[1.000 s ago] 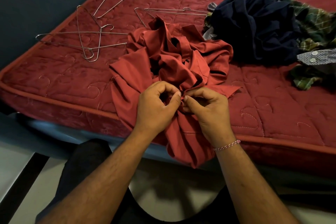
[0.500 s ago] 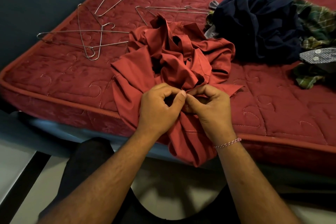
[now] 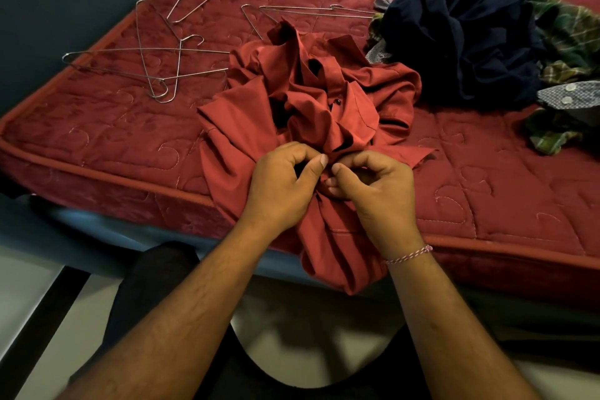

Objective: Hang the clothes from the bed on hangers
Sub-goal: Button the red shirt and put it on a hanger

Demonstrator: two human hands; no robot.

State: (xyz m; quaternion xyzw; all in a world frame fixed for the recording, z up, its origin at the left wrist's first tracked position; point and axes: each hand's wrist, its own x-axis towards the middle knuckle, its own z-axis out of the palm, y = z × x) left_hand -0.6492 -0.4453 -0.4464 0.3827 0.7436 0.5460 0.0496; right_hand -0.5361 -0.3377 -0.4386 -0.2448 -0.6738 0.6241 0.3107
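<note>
Rust-red cotton is what both hands are working on, and very little has shifted over the last second: the left hand [image 3: 281,190] and right hand [image 3: 373,191] are still bunched together at the same spot on the red shirt [image 3: 311,107], thumbs and forefingers pinching the fabric where the two edges meet. They have crept only slightly nearer the bed's edge. My read is a button is being done up or undone, though the button itself is hidden between the fingertips. So the hanging hasn't begun; this is still preparation.

The shirt lies crumpled on the near edge of the bed [image 3: 97,127], collar towards the far side, one dark button [image 3: 337,102] showing on the placket, its lower part spilling over the mattress edge below the wrists. The wire hangers [image 3: 152,65] lie untouched to the left, well apart from the hands. A heap of dark and plaid clothes [image 3: 470,36] waits on the right.
</note>
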